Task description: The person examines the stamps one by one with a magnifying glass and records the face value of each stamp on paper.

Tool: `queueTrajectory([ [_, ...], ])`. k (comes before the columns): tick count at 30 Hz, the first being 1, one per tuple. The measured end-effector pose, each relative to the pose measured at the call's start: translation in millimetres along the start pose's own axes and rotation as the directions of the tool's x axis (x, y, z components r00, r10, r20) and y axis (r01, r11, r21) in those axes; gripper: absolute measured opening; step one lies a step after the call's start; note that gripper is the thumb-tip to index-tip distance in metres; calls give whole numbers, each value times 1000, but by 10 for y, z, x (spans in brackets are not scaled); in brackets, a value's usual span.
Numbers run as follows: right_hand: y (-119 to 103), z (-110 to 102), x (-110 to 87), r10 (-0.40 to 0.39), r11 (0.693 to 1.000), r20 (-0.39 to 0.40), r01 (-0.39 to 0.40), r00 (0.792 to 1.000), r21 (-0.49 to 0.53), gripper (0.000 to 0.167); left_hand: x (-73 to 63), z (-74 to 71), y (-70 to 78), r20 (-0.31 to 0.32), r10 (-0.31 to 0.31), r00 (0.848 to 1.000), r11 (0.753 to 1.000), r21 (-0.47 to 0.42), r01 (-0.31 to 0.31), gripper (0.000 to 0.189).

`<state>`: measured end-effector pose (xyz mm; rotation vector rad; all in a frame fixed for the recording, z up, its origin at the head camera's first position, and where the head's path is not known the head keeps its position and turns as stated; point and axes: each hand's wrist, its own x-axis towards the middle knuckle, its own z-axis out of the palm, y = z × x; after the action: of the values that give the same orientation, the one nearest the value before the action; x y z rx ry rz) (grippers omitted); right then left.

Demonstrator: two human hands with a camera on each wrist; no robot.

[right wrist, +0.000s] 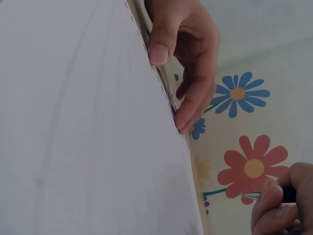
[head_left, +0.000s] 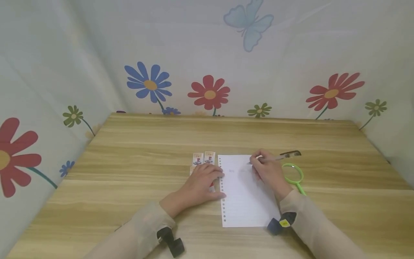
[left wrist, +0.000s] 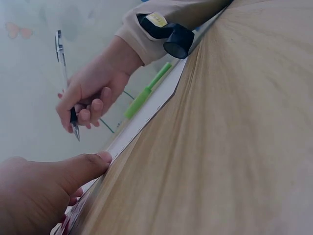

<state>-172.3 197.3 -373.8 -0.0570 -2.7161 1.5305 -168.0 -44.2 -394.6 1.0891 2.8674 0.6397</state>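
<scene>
A pen (head_left: 275, 157) with a clear barrel and black grip is pinched between the thumb and fingers of my right hand (head_left: 267, 172). Its tip points down over the upper part of a lined sheet of paper (head_left: 247, 201), punched with holes along its left edge. Faint writing (head_left: 231, 171) shows near the sheet's top left. My left hand (head_left: 202, 183) rests at that punched edge, thumb and fingertips right at the margin, fingers spread in a loose curve. Beneath it lie small printed cards (head_left: 209, 157), partly hidden by the hand. The left wrist view shows the pen (left wrist: 73, 117) tip-down.
A green-rimmed magnifying glass (head_left: 293, 173) lies right of the paper, its handle partly behind the right sleeve. Both wrists carry dark camera mounts (head_left: 170, 241). The wooden table (head_left: 129, 144) runs back to a flower-printed curtain (head_left: 181, 43) on the far and side edges.
</scene>
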Motion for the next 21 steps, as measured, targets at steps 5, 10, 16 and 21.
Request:
queueTrajectory([
  [5, -82, -61, -24, -34, 999, 67, 36, 997, -21, 15, 2, 3, 0, -2, 0, 1000, 1000, 1, 0, 61],
  [10, -135, -171, -65, -18, 993, 146, 35, 989, -112, 19, 2, 20, -11, -3, -2, 1000, 1000, -5, 2, 62],
  [16, -130, -311, -67, -137, 961, 156, 170, 978, -219, 14, 1, 43, -30, -15, 5, 1000, 1000, -6, -5, 61],
  [21, -128, -400, -77, -190, 928, 177, 236, 966, -288, 12, 3, 57, -47, -17, 7, 1000, 1000, -2, -7, 61],
])
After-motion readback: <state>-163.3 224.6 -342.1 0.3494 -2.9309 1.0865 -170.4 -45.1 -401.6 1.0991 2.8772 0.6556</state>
